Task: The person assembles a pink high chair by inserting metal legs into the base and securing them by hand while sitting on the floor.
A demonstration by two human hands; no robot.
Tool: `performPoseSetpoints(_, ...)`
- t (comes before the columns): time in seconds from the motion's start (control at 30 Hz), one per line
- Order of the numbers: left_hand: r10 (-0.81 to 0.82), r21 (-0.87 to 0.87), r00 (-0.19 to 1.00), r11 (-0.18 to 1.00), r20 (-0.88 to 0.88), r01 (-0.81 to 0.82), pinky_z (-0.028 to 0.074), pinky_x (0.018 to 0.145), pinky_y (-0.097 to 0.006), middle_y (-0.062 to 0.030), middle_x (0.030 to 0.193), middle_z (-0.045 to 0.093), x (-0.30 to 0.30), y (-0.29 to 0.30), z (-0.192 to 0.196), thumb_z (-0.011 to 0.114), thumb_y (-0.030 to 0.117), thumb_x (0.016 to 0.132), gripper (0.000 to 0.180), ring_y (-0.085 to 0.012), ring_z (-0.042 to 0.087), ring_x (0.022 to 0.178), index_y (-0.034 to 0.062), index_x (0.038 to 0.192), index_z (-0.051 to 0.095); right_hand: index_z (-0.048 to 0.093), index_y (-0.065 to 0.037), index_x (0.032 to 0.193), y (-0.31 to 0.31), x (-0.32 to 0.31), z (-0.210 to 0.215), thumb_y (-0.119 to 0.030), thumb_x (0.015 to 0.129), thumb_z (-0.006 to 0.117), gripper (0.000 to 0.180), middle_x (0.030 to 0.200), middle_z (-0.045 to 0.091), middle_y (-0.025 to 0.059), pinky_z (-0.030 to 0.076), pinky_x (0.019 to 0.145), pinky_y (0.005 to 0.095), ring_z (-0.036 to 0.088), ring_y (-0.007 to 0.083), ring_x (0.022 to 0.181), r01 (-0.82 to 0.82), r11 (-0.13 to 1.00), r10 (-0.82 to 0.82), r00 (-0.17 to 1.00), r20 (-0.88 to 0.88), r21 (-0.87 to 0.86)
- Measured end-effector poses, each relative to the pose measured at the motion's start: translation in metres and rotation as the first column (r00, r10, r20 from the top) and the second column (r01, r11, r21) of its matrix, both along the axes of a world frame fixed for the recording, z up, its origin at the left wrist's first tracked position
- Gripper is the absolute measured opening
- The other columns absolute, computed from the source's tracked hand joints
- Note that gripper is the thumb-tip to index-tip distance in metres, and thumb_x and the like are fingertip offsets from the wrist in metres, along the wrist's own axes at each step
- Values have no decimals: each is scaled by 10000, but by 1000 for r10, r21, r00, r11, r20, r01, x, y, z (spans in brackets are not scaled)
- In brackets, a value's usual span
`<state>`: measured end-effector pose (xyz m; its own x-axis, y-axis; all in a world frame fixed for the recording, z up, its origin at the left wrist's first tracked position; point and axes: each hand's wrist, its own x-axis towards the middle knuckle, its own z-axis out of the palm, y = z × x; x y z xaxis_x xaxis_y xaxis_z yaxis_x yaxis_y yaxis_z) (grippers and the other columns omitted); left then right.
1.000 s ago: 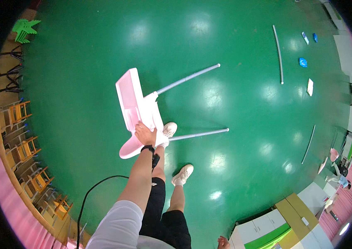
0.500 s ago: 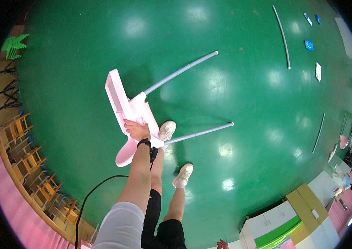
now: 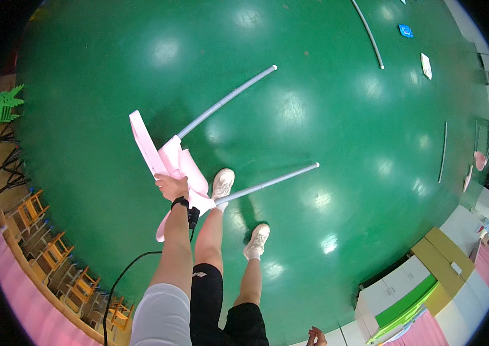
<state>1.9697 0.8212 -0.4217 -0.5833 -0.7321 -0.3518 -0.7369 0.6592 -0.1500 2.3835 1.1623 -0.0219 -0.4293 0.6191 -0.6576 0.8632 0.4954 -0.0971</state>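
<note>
My left hand point(image 3: 170, 185) grips a pink and white plastic frame piece point(image 3: 160, 154) and holds it up over the green floor point(image 3: 313, 104). Two long pale grey poles stick out of this piece to the right, the upper pole point(image 3: 227, 99) and the lower pole point(image 3: 267, 184). A black band sits on my left wrist. My right hand point(image 3: 315, 335) shows only at the bottom edge, fingers apart and holding nothing. My white shoes, the front one point(image 3: 222, 183) and the rear one point(image 3: 257, 241), stand below the frame piece.
Orange wooden chairs point(image 3: 54, 254) line the left wall, near a green plastic plant point(image 3: 5, 104). White, green and yellow cabinets point(image 3: 411, 288) stand at the lower right. Loose poles point(image 3: 366, 32), a blue pad point(image 3: 405, 30) and a white panel point(image 3: 426, 65) lie far right. A black cable point(image 3: 123, 277) trails behind me.
The pink piece has turned more edge-on in my left hand, and its poles have swung with it. My feet have stepped forward across the floor.
</note>
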Motion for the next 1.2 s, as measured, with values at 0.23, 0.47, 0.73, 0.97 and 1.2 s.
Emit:
performPoseSetpoints(0.23, -179, 4, 978, 984, 108, 179, 545, 775, -398, -217, 1084, 500, -27, -26, 52, 849, 357, 512, 1143, -346, 614, 907, -97, 1314, 173, 621, -5, 931, 13, -17, -27, -56, 861, 541, 118, 910, 649, 166, 485, 745, 420, 614, 365, 843, -73, 997, 74, 986, -150, 16)
performPoseSetpoints(0.47, -291, 128, 944, 953, 157, 273, 553, 783, -370, -232, 1080, 506, -50, -11, 105, 825, 379, 512, 933, -336, 629, 877, -75, 1122, 286, 622, -20, 1007, 8, -98, -97, -111, 828, 596, 202, 982, 648, 150, 485, 785, 405, 614, 340, 903, -235, 959, 195, 952, -234, -156)
performPoseSetpoints(0.73, -279, 225, 944, 945, 177, 237, 537, 788, -366, -285, 1128, 472, -35, 6, 98, 807, 423, 556, 995, -353, 604, 936, -123, 1168, 243, 487, 18, 1238, -145, -175, -320, -354, 823, 666, 586, 1104, 605, 125, 452, 889, 325, 588, 240, 993, 65, 487, -390, 909, -150, -871)
performPoseSetpoints(0.97, -186, 200, 983, 963, 3, 182, 481, 909, -386, -289, 1194, 457, -12, -39, 116, 822, 434, 537, 1068, -377, 541, 1076, -141, 1204, 217, 485, 33, 1239, -213, -283, -253, -434, 744, 712, 717, 1087, 588, 128, 419, 902, 313, 555, 220, 1024, 480, 94, -772, 588, 240, -872)
performPoseSetpoints(1.2, -197, 321, 974, 920, -113, 224, 513, 843, -348, -280, 1066, 566, -32, -24, 138, 816, 422, 503, 978, -353, 609, 985, -144, 1121, 311, 560, 22, 1101, -235, -317, -244, -276, 626, 797, 608, 890, 626, 144, 469, 768, 349, 603, 264, 835, 624, 504, -859, 432, -273, -597)
